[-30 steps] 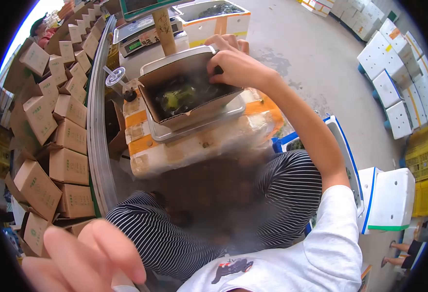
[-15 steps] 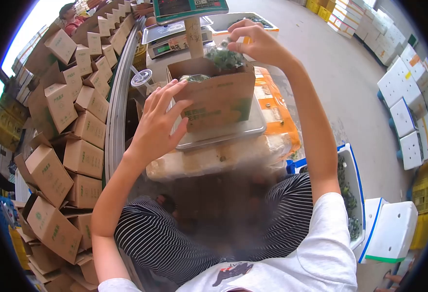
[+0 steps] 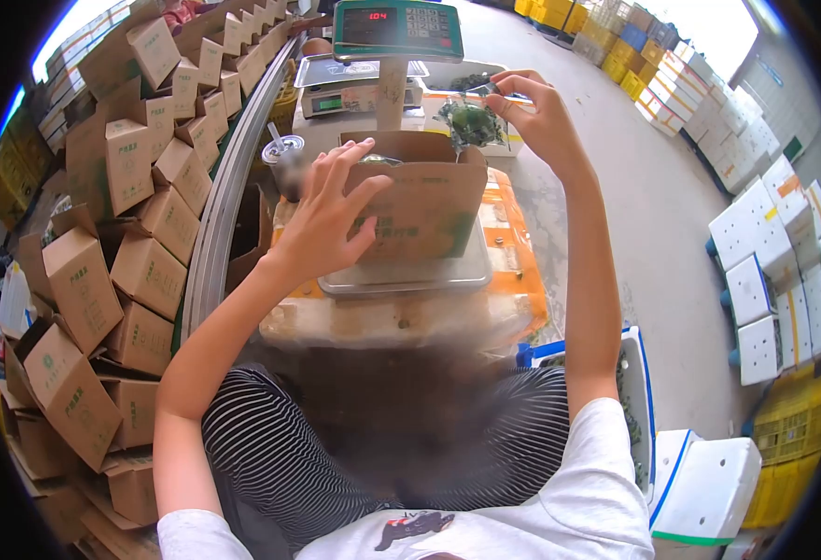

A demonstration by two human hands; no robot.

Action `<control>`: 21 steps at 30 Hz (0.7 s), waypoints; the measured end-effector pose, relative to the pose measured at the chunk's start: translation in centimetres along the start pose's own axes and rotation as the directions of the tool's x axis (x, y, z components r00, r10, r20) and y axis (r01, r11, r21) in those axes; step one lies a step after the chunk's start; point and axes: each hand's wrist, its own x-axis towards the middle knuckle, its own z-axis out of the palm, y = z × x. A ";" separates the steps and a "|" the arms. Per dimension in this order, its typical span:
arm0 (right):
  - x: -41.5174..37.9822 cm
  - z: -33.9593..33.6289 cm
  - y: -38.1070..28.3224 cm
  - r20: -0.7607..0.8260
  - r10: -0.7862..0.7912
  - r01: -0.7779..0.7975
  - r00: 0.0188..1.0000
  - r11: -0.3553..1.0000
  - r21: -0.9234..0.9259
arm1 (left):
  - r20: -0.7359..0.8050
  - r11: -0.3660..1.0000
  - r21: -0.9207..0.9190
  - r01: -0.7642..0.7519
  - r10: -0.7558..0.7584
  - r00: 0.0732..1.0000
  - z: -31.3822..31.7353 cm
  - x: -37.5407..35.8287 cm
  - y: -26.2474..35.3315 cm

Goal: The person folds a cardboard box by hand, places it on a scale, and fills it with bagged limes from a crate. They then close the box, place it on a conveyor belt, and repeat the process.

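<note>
In my right hand [image 3: 533,110], finger and thumb pinch the top of a clear plastic bag of green produce [image 3: 472,123]. The bag hangs by the back right corner of an open cardboard box [image 3: 424,210]. That box rests on the metal pan [image 3: 410,281] of a weighing scale, whose display [image 3: 378,16] shows red digits. Fingers apart, my left hand [image 3: 328,217] is at the box's left side, with its fingertips by the rim. Something glossy [image 3: 379,159] shows just inside the box; the rest of its contents is hidden by the front wall.
Cardboard boxes [image 3: 79,280] crowd the left beyond a metal rail [image 3: 207,257]. A lidded cup [image 3: 282,149] stands left of the box, and a second scale [image 3: 359,96] sits behind. White foam boxes [image 3: 709,485] and yellow crates [image 3: 798,420] are on the right.
My right hand has drawn the bag rightward, from over the box to its back right corner. My left hand stays beside the box, fingers apart. The camera view has shifted.
</note>
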 end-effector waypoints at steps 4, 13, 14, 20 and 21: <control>-0.1 -0.6 -0.5 -0.050 0.076 -0.077 0.996 0.997 -0.025 | -0.005 1.000 -0.011 -0.010 0.010 1.000 0.2 0.3 0.1; -3.4 -4.2 -1.0 -0.320 0.167 -0.149 0.933 0.985 0.082 | -0.181 0.993 -0.066 0.098 -0.109 0.977 0.7 -0.6 -0.5; -5.8 -4.9 -1.5 -0.319 0.149 -0.164 0.936 0.986 -0.019 | -0.176 0.987 -0.090 0.136 -0.150 0.973 0.6 -1.0 -0.7; -32.3 -8.7 -2.8 -0.310 0.556 -0.615 0.771 0.527 -0.587 | -0.108 0.945 -0.212 0.251 -0.277 0.955 0.4 -2.7 -2.5; -38.0 -10.0 -2.8 -0.229 0.716 -0.641 0.660 0.377 -0.669 | -0.077 0.937 -0.225 0.268 -0.291 0.954 0.5 -3.0 -2.8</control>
